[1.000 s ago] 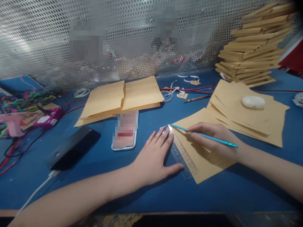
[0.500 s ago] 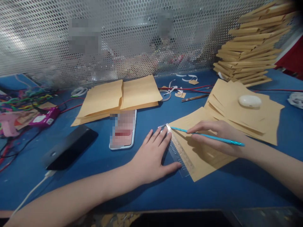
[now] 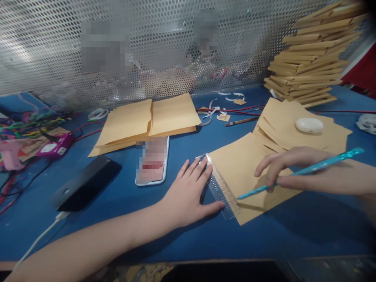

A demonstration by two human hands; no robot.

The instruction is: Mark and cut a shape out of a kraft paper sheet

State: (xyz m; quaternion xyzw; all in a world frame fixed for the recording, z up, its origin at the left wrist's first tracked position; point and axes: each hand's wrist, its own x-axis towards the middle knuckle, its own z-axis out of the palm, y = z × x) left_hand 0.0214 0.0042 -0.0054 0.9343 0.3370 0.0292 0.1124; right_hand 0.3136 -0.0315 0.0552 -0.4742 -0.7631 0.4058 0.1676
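My left hand (image 3: 190, 192) lies flat with its fingers spread, pressing a clear plastic ruler (image 3: 221, 188) along the left edge of a brown paper sheet (image 3: 235, 160). Between the thumb and fingers of my right hand (image 3: 293, 172) is a slim turquoise pen (image 3: 317, 167), tilted low. Its tip is at the ruler's right side, near the lower end; whether it touches the paper I cannot tell. Several more brown sheets (image 3: 279, 117) lie beyond my right hand, with a white oval case (image 3: 309, 125) on top.
Folded brown paper (image 3: 126, 121) lies at the back, by a phone (image 3: 152, 164). A black device (image 3: 88, 182) with a white cable sits on the left, near a pink glue gun (image 3: 11, 154) and tangled wires. A tall stack of brown envelopes (image 3: 308, 58) stands against the perforated metal screen (image 3: 164, 47).
My right hand has moved right and toward me, bringing the pen tip from the ruler's far end down to its near end. The left hand and ruler have stayed in place.
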